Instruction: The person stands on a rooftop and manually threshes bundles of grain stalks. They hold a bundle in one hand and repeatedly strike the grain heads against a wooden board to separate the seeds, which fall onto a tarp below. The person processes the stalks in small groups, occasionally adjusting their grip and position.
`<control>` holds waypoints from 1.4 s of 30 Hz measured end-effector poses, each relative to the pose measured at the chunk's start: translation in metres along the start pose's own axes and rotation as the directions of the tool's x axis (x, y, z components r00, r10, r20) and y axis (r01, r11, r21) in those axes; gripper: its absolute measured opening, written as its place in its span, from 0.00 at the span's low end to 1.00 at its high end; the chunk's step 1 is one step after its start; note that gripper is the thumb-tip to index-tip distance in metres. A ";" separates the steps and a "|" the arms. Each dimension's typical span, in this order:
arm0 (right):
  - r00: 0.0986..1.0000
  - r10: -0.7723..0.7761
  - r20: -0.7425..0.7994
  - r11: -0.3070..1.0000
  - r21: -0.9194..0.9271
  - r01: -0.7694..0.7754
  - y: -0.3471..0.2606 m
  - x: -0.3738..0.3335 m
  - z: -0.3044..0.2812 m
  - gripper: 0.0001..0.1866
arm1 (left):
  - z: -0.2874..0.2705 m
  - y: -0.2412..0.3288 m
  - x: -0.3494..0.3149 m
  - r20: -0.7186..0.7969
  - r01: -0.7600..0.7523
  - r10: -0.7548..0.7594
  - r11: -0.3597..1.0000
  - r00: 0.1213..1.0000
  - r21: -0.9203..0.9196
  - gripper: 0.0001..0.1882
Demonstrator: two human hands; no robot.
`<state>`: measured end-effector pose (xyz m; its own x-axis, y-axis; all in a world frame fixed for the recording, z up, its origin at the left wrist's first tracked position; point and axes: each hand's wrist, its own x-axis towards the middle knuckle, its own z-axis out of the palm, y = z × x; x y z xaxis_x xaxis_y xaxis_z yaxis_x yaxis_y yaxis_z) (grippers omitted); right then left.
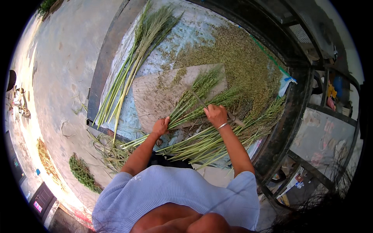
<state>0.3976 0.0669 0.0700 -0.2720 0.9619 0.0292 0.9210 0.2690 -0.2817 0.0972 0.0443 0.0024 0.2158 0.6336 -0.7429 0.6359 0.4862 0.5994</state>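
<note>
My left hand point(161, 126) is closed round the stems of a small bunch of green stalks point(182, 110). Their feathery seed heads spread over a wooden board point(149, 97). In my right hand point(216, 115) is a long thin tool point(197, 98), gripped near its middle. One end crosses the seed heads and the pale brown end point(236, 119) points toward the right; its exact kind is unclear. Beneath my hands lies a larger pile of cut stalks point(194, 149), seed heads to the right.
Another bundle of stalks point(134, 66) rests at the left on a pale blue sheet point(186, 35). Loose seeds point(241, 54) cover the sheet's right part. A dark metal frame point(297, 93) runs along the right side. Dry leaves point(112, 153) and a green heap point(82, 173) lie on the concrete.
</note>
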 end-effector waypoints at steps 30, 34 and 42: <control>1.000 0.003 -0.006 1.000 0.028 -0.003 -0.030 -0.026 0.041 0.14 | -0.001 0.022 -0.006 -0.339 -0.221 0.468 0.795 0.816 0.565 0.13; 0.989 0.029 0.147 0.979 -0.205 0.002 0.009 -0.020 0.062 0.14 | 0.003 0.010 0.008 -0.313 -0.233 0.458 0.801 0.832 0.552 0.14; 0.872 0.489 0.020 0.840 -0.278 -0.465 0.085 0.032 0.000 0.14 | 0.002 0.007 0.008 -0.314 -0.257 0.498 0.778 0.808 0.573 0.15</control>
<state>0.4670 0.1209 0.0473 0.2078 0.9693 -0.1316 0.9781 -0.2075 0.0164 0.1050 0.0521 0.0002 0.2589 0.9432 -0.2083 0.8639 -0.1297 0.4867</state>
